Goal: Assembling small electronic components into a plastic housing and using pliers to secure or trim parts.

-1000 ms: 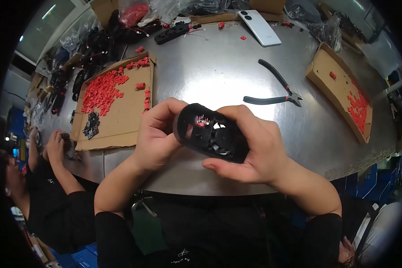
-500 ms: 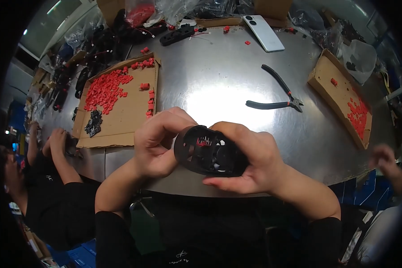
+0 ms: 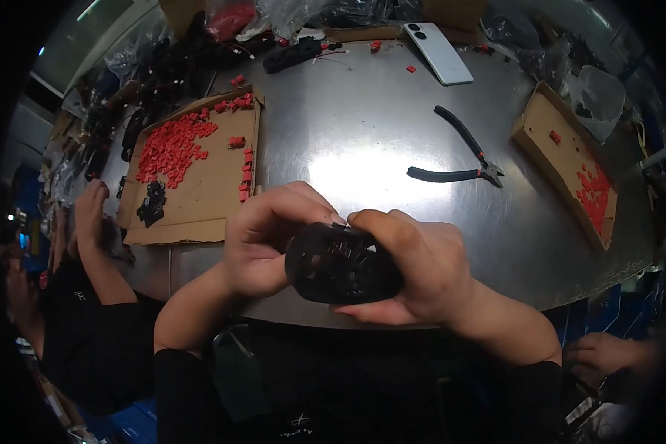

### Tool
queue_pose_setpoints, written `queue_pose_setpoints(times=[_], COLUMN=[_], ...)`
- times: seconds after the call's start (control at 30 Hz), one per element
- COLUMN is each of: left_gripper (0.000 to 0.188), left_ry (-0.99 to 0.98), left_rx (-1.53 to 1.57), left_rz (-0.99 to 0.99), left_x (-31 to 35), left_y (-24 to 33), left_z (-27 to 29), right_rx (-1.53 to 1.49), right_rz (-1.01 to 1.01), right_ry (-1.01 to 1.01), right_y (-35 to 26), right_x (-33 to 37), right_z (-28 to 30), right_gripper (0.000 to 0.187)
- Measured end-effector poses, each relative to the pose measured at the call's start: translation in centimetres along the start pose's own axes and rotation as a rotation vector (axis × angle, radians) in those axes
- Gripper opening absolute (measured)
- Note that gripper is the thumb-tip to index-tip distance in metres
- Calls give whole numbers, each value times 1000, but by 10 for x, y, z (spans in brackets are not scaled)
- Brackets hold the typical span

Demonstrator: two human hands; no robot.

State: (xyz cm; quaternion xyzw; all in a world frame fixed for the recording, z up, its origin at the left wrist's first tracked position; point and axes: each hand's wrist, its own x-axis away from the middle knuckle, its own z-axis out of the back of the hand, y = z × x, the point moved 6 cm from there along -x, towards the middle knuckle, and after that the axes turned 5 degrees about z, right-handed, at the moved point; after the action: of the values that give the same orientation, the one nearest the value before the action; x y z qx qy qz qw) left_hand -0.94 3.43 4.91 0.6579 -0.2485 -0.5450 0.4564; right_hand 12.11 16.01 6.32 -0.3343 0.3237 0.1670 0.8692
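Note:
Both my hands grip a black hollow plastic housing (image 3: 340, 268), rounded in outline, just above the table's near edge. My left hand (image 3: 268, 240) closes on its left side, thumb and forefinger meeting at the upper rim. Around the right side wraps my right hand (image 3: 425, 263), its thumb and a finger pressed on opposite edges. The inside of the housing is dark, so its small parts are hard to make out. Beyond lie diagonal cutters (image 3: 462, 175) with black handles, spread apart on the metal table (image 3: 348, 126).
At the left, a cardboard tray (image 3: 200, 231) holds red pieces (image 3: 172, 152) and black parts (image 3: 152, 204). Another cardboard tray (image 3: 544, 166) with red pieces stands right. A white phone (image 3: 440, 55) and a black housing (image 3: 294, 55) lie at the back. Co-workers' hands (image 3: 90, 211) appear at both sides.
The black housing has tilted and dropped slightly, its inside now darker. My left thumb and forefinger have come to its upper rim. The co-worker's hand at right has moved down.

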Motion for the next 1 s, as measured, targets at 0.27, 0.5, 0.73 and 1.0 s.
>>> queue_pose_setpoints(times=[0.27, 0.5, 0.73, 1.0], left_gripper=[35, 31, 23, 20], left_ry=[-56, -67, -87, 110], left_rx=[489, 688, 756, 401], left_rz=[317, 440, 398, 338], left_x=[0, 1, -3, -5], left_y=[-32, -51, -46, -50], left_z=[3, -1, -2, 8], right_rx=[91, 49, -107, -209], right_rz=[-59, -134, 30, -200], right_ry=[19, -4, 127, 153], right_y=[-4, 3, 3, 21], right_x=[-1, 0, -2, 5], right_z=[7, 6, 12, 17], right_gripper=[66, 65, 64, 71])
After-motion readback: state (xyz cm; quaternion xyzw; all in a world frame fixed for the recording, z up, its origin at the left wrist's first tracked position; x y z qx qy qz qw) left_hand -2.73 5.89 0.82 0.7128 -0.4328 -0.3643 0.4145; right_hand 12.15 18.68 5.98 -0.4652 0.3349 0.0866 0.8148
